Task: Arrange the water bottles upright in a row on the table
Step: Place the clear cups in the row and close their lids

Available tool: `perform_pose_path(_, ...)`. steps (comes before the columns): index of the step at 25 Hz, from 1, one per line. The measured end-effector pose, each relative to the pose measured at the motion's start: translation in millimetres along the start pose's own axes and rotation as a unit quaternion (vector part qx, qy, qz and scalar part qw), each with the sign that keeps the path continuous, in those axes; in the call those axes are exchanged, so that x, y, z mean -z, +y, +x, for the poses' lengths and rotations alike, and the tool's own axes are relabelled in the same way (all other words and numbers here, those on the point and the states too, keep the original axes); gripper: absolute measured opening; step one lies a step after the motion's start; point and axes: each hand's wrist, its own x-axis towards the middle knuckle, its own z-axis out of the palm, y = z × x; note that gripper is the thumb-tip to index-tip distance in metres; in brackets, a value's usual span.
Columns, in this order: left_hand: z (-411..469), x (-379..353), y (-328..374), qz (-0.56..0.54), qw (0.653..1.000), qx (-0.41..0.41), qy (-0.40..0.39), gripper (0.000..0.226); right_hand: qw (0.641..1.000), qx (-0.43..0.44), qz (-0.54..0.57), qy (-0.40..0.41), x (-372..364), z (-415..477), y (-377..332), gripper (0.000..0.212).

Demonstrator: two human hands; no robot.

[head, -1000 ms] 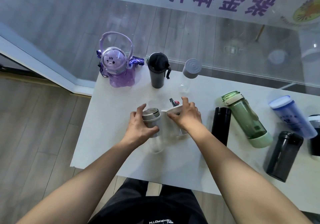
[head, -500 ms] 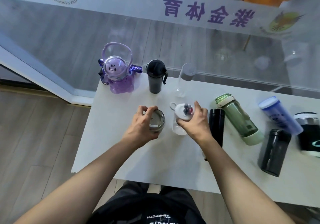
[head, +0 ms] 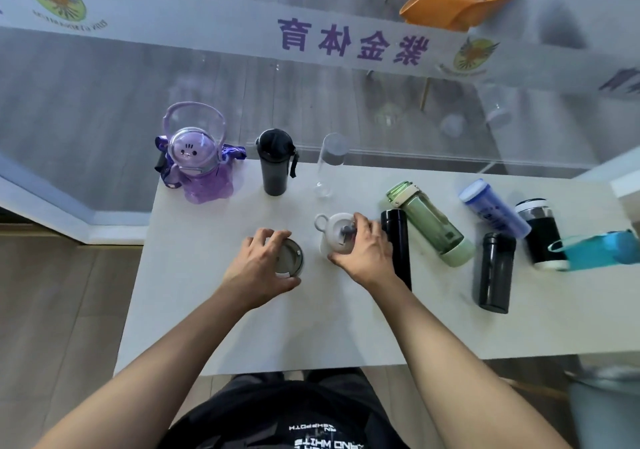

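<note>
Two bottles stand upright mid-counter, side by side but apart. The steel-lid bottle [head: 290, 258] is clear-bodied; the left hand [head: 258, 268] wraps it from above at the lid. The white-lid bottle [head: 334, 235] is gripped at the cap by the right hand [head: 363, 252]. Both appear empty, so judged light and easy to tip; the clear walls are rigid and probably slippery. Hold at the lid or upper body, where there is the most purchase.

The back row holds the purple bottle [head: 199, 168], dark bottle [head: 274, 162] and clear bottle [head: 329, 164], all upright. On the right of the counter [head: 207, 310], the black flask [head: 398, 244], green bottle [head: 431, 223], blue bottle [head: 493, 211] and black bottle [head: 495, 272] lie flat.
</note>
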Motion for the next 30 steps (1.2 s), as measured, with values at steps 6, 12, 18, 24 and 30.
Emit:
perform_pose_path(6, 4.5, -0.2, 13.5, 0.031, 0.999, -0.019, 0.019, 0.078, 0.999, 0.032, -0.013, -0.023, 7.9, 7.7, 4.2, 0.085)
perform_pose_path(12, 37.4, -6.3, 53.9, 0.072, 0.991, -0.001, 0.114, 0.054, 0.996, 0.084, 0.03, -0.032, 28.8, 40.8, 35.3, 0.081)
perform_pose_path(18, 96.1, -6.8, 113.8, 0.067, 0.975, -0.021, 0.209, 0.052, 0.991, 0.116, 0.058, -0.032, 49.1, 100.3, 63.1, 0.074)
perform_pose_path(24, 162.9, 22.8, 137.2, 0.156, 0.964, -0.004, 0.217, 0.068, 0.987, 0.144, 0.055, -0.048, 67.3, 148.0, 70.5, 0.073)
perform_pose_path(30, 196.1, 19.7, 128.6, 0.112, 0.979, 0.007, 0.173, 0.066, 0.99, 0.131, 0.036, -0.037, 84.6, 185.7, 71.5, 0.078)
